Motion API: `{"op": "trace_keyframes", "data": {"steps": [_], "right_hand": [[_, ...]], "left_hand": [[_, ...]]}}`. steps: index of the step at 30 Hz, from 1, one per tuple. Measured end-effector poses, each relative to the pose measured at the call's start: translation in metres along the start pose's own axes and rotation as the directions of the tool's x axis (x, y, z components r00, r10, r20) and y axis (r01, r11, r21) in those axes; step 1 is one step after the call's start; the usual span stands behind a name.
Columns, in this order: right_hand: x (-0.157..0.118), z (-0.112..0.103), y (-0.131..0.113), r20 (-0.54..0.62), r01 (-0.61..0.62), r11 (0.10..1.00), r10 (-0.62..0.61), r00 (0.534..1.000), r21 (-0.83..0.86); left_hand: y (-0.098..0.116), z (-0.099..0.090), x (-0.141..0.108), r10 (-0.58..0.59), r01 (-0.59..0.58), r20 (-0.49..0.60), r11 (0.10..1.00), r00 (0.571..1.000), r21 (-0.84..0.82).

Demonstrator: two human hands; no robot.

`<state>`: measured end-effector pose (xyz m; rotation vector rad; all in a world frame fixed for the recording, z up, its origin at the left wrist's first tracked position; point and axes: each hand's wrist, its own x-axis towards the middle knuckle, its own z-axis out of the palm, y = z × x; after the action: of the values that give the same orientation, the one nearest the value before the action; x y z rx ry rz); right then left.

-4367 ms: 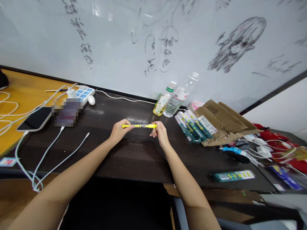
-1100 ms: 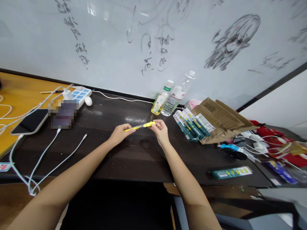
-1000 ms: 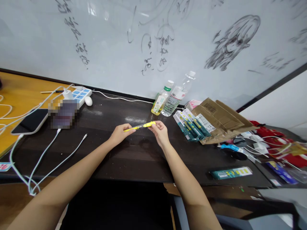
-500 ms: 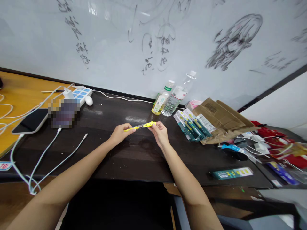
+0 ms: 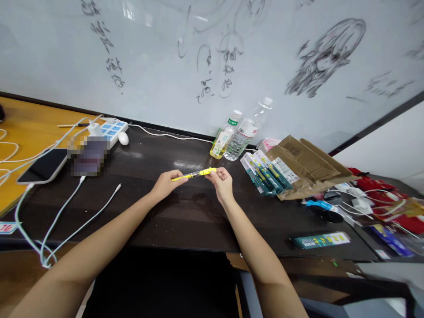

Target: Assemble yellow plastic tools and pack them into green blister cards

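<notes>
Between my two hands, above the dark table, is a yellow pen [image 5: 196,173] with a clear middle section. My left hand [image 5: 164,185] pinches its left end between thumb and fingers. At the other end, my right hand [image 5: 221,182] grips the yellow part with thumb and fingertips. The pen lies nearly level, its right end slightly higher. Behind it stand a small bottle of yellow liquid [image 5: 220,143] and a taller clear water bottle [image 5: 236,143], both apart from my hands.
Right of my hands lie several green-and-white boxes [image 5: 266,174] against a brown cardboard box [image 5: 304,165]; another green box [image 5: 321,240] lies nearer the edge. At left are a phone [image 5: 44,167], a power strip [image 5: 114,131] and white cables [image 5: 96,212]. A whiteboard [image 5: 159,88] rises behind.
Almost nothing differs. The whole view has shifted very slightly; both hands keep their hold on the pen.
</notes>
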<state>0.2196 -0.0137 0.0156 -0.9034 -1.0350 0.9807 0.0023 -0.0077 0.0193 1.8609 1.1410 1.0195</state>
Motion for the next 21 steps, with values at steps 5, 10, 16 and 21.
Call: {"op": "trace_keyframes", "data": {"steps": [5,10,16,21], "right_hand": [[-0.0010,0.0003,-0.0027,0.033,0.031,1.000,-0.031,0.999,-0.001],[-0.0006,0.0006,-0.0013,0.029,0.023,1.000,-0.024,0.999,0.020],[-0.0013,0.0020,-0.0012,0.002,0.013,0.997,-0.013,1.000,0.072],[-0.0020,0.0035,-0.0044,0.031,0.012,0.997,-0.014,0.999,0.081]], "left_hand": [[0.0007,0.0004,0.0005,0.000,0.000,0.000,1.000,1.000,-0.002],[0.0006,0.0005,-0.0001,-0.001,0.001,-0.009,1.000,1.000,-0.003],[-0.0004,0.0004,-0.0002,0.002,-0.002,-0.011,1.000,1.000,0.002],[0.0007,0.0007,-0.0005,0.005,-0.005,-0.020,1.000,1.000,0.003]]}}
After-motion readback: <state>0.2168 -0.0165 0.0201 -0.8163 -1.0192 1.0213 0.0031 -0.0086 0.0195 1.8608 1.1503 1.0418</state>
